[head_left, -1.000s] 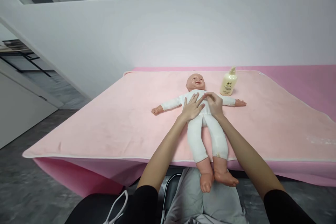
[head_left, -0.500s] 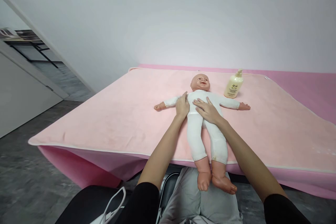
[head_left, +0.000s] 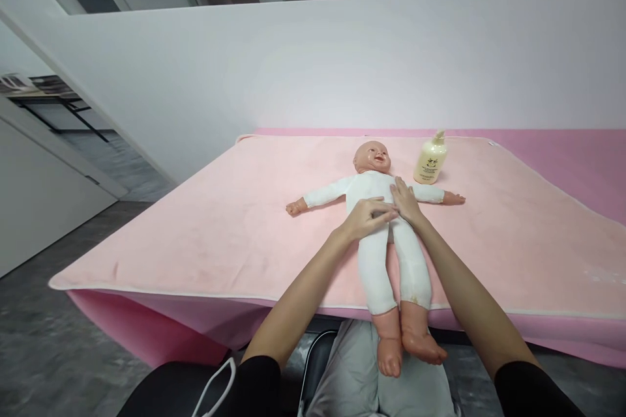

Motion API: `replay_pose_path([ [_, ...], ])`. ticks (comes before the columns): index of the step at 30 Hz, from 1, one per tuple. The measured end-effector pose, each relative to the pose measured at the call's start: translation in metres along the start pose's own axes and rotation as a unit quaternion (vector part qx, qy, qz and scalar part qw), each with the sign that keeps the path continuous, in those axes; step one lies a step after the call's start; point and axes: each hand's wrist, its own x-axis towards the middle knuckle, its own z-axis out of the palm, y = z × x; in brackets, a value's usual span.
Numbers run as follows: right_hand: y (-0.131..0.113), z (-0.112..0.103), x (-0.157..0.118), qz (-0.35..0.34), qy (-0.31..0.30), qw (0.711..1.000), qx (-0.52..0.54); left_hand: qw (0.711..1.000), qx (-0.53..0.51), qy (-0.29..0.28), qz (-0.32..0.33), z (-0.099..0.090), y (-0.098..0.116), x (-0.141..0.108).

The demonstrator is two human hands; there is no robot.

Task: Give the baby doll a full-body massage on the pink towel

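Observation:
A baby doll [head_left: 374, 186] with a white cloth body lies face up on a pale pink blanket [head_left: 220, 221], its arms spread and its feet past the front edge. Across the doll's lower belly rests my left hand [head_left: 369, 217], with its fingers apart and pointing right. My right hand [head_left: 405, 201] lies along the right side of the doll's chest and belly, fingers stretched upward. The hands are close together, and neither grasps anything. Right of the doll's head stands a pale yellow pump bottle [head_left: 430, 159].
Behind the table rises a white wall [head_left: 342, 65] with a window strip on top. A darker pink cloth [head_left: 577, 163] shows under the blanket. A black chair [head_left: 161, 391] with a white cable stands at the lower left. Grey-clad legs are below the table edge.
My left hand has moved from the doll's left-hand side in view onto its belly. My right hand has shifted right to the doll's side. The doll's legs have swung slightly right.

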Motion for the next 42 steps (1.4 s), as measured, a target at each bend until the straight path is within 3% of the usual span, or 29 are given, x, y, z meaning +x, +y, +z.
replay_pose_path([
  [2, 0.003, 0.000, 0.002, 0.015, 0.028, 0.998, 0.051, 0.997, 0.059, -0.055, -0.005, -0.002, 0.002, 0.001],
  [4, 0.003, -0.001, 0.003, 0.030, 0.063, 0.991, 0.115, 0.989, 0.121, -0.068, -0.042, -0.004, 0.003, 0.002],
  [7, -0.002, -0.004, -0.001, 0.051, 0.118, 0.973, 0.193, 0.974, 0.185, -0.050, -0.120, -0.007, -0.001, 0.003],
  [10, -0.015, -0.008, -0.009, 0.024, 0.151, 0.975, 0.163, 0.955, 0.225, -0.014, -0.194, -0.009, -0.010, 0.004],
  [12, -0.027, -0.009, -0.017, -0.044, 0.124, 0.984, 0.121, 0.942, 0.239, 0.019, -0.235, -0.011, -0.018, 0.005],
  [14, -0.039, -0.008, -0.026, -0.125, 0.052, 0.984, 0.120, 0.931, 0.248, 0.053, -0.264, -0.012, -0.025, 0.005],
  [16, -0.049, -0.006, -0.033, -0.184, -0.043, 0.969, 0.161, 0.923, 0.258, 0.077, -0.275, -0.013, -0.030, 0.005],
  [19, -0.055, -0.003, -0.041, -0.217, -0.152, 0.939, 0.220, 0.909, 0.281, 0.111, -0.287, -0.015, -0.035, 0.004],
  [22, -0.054, -0.002, -0.043, -0.226, -0.159, 0.943, 0.183, 0.892, 0.301, 0.145, -0.304, -0.016, -0.038, 0.003],
  [26, -0.050, -0.003, -0.039, -0.255, -0.147, 0.955, 0.007, 0.891, 0.304, 0.157, -0.299, -0.016, -0.041, 0.000],
  [29, -0.047, -0.002, -0.032, -0.237, -0.136, 0.954, -0.123, 0.892, 0.298, 0.159, -0.300, -0.015, -0.041, -0.001],
  [32, -0.042, 0.000, -0.024, -0.182, -0.084, 0.960, -0.195, 0.891, 0.302, 0.171, -0.292, -0.015, -0.038, -0.003],
  [34, -0.038, 0.002, -0.018, -0.129, -0.038, 0.968, -0.211, 0.908, 0.301, 0.165, -0.238, -0.016, -0.036, -0.002],
  [38, -0.030, 0.003, -0.008, -0.080, -0.003, 0.975, -0.207, 0.961, 0.260, 0.051, -0.085, -0.016, -0.034, 0.003],
  [40, -0.027, 0.001, -0.003, -0.059, -0.011, 0.979, -0.195, 0.957, 0.263, 0.038, -0.115, -0.015, -0.036, 0.005],
  [42, -0.022, -0.002, 0.002, -0.030, -0.021, 0.983, -0.181, 0.936, 0.287, 0.063, -0.192, -0.016, -0.041, 0.004],
])
